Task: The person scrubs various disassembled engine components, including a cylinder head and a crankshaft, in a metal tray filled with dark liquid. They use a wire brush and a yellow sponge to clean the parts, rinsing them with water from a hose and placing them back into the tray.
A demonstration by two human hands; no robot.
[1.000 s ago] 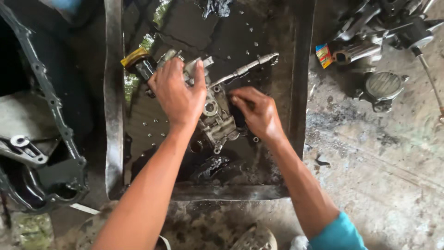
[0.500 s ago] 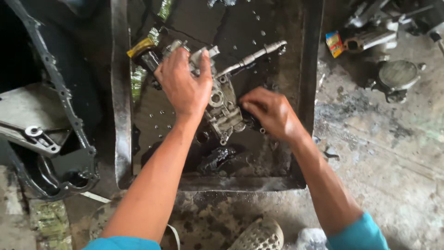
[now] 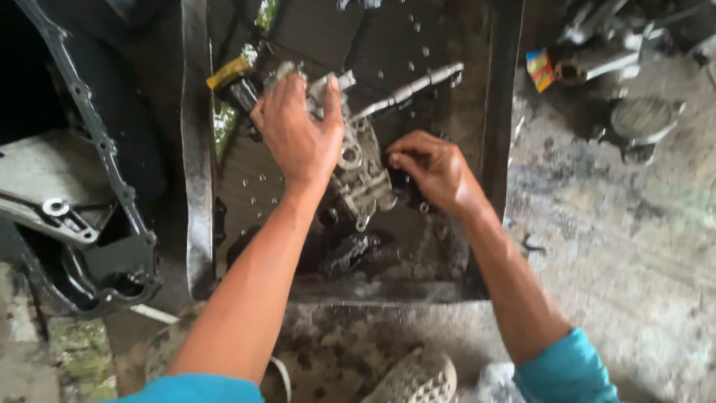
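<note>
A grey cast-metal engine part (image 3: 362,170) with round bores lies in a dark metal wash tray (image 3: 197,186) holding oily liquid. My left hand (image 3: 297,133) grips the part's upper end from above. My right hand (image 3: 432,170) is closed against the part's right side, on something small and dark that I cannot make out. A slim metal shaft (image 3: 409,91) sticks out to the upper right of the part. A brush with a yellow handle (image 3: 230,73) rests at the tray's upper left, close to my left hand.
A black engine cover with a bolt-hole rim (image 3: 89,194) lies left of the tray. More metal engine parts (image 3: 641,119) and a small colourful pack (image 3: 540,69) sit on the concrete floor at upper right. A sandal (image 3: 415,379) shows at the bottom.
Both hands stay on the part. My right hand has shifted slightly along its right side, and my head view has moved closer and a bit lower.
</note>
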